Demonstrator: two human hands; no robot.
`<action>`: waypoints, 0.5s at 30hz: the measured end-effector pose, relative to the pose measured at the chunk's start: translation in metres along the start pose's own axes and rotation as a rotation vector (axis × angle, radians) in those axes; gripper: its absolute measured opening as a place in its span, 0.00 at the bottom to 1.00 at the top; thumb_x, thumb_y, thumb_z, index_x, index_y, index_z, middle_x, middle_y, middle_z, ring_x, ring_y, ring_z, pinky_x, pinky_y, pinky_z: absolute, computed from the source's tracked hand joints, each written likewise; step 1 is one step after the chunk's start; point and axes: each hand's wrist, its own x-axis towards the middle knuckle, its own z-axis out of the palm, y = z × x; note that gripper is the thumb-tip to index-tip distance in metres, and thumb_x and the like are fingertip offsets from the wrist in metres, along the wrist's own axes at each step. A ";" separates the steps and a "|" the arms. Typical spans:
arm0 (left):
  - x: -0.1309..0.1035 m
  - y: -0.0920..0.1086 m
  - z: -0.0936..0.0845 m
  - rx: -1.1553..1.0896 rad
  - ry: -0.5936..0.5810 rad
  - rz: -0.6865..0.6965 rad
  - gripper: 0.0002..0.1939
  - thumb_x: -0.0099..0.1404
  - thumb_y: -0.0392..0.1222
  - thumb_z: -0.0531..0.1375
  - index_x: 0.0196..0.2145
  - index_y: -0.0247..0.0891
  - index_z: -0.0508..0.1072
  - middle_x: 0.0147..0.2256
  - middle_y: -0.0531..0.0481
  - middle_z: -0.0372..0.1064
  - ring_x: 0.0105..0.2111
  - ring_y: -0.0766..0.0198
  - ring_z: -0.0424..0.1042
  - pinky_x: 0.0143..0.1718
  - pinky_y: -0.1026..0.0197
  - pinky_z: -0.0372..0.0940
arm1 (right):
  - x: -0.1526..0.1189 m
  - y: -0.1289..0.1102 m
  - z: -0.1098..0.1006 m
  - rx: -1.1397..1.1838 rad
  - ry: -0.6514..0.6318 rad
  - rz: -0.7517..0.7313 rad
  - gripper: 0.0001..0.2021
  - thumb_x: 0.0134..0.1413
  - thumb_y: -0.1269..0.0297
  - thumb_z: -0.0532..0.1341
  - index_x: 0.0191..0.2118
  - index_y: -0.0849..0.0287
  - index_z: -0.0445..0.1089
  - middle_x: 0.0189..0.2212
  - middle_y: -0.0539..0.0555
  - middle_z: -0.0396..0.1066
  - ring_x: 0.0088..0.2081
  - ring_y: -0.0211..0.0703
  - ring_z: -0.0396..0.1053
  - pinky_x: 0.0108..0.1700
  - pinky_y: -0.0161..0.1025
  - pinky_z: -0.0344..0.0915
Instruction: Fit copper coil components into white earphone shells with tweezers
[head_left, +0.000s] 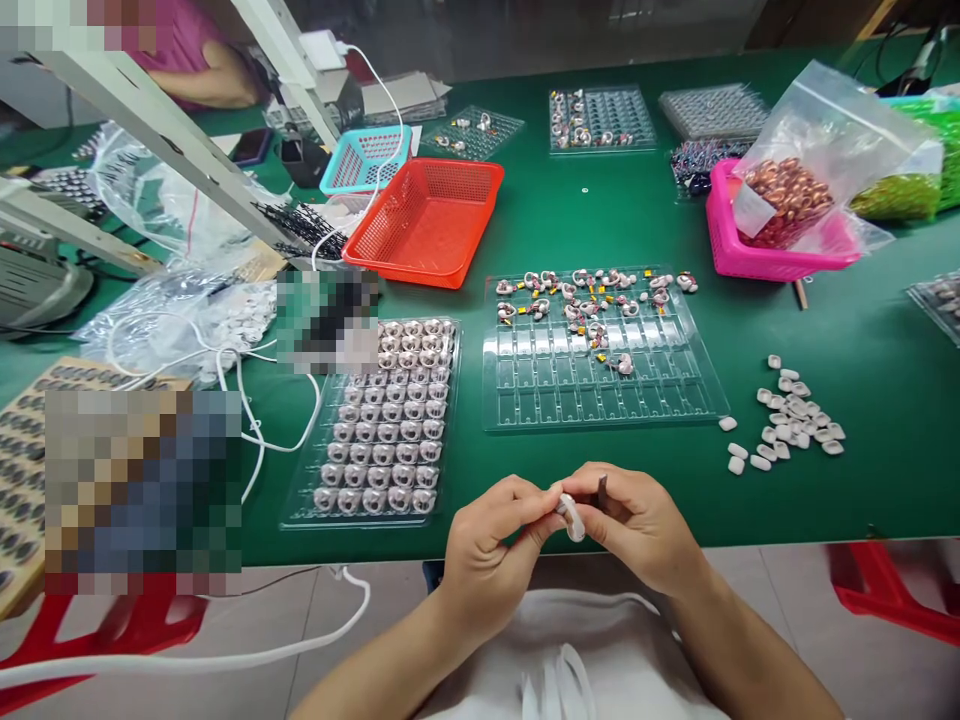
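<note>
Near the table's front edge, my left hand (491,550) pinches a small white curved part (571,518) between thumb and fingertips. My right hand (645,525) is closed at the part's other side and also holds a thin dark tool (602,490), its end sticking up between the fingers. Ahead of my hands lies a clear tray (600,400) with small white pieces and yellow tabs in its back rows. To the left, another clear tray (442,420) carries rows of shiny rounded parts. Small white caps (802,415) lie loose to the right.
A red basket (424,225) and a blue basket (367,160) stand behind. At right, a pink basket (780,262) holds a bag of copper-coloured parts (787,195). White cables (300,430) and plastic bags (172,320) lie left. A person's arm (217,80) shows far left.
</note>
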 end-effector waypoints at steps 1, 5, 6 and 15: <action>0.000 0.000 0.000 -0.009 0.000 0.007 0.22 0.63 0.23 0.63 0.48 0.46 0.80 0.30 0.50 0.76 0.31 0.63 0.73 0.34 0.62 0.69 | 0.001 -0.001 0.002 -0.007 0.005 -0.021 0.06 0.65 0.65 0.60 0.42 0.56 0.76 0.32 0.53 0.72 0.31 0.40 0.68 0.31 0.35 0.64; 0.000 0.003 -0.003 -0.033 0.005 -0.005 0.23 0.63 0.23 0.63 0.48 0.49 0.80 0.29 0.51 0.75 0.31 0.64 0.72 0.35 0.62 0.68 | 0.004 -0.002 0.007 -0.053 0.056 -0.116 0.06 0.63 0.69 0.61 0.42 0.58 0.74 0.31 0.54 0.73 0.30 0.40 0.68 0.29 0.34 0.63; 0.000 0.004 -0.004 -0.040 0.006 -0.015 0.23 0.63 0.23 0.63 0.49 0.49 0.80 0.29 0.51 0.75 0.32 0.64 0.73 0.35 0.62 0.68 | 0.004 -0.002 0.008 -0.066 0.062 -0.134 0.06 0.63 0.69 0.61 0.43 0.58 0.74 0.31 0.53 0.73 0.30 0.39 0.68 0.29 0.34 0.63; 0.003 0.009 -0.012 -0.284 0.011 -0.391 0.08 0.61 0.35 0.69 0.37 0.45 0.85 0.29 0.49 0.76 0.30 0.65 0.74 0.32 0.66 0.69 | 0.004 -0.001 0.009 -0.181 0.081 -0.417 0.12 0.58 0.78 0.61 0.46 0.59 0.70 0.30 0.52 0.72 0.30 0.38 0.67 0.31 0.34 0.64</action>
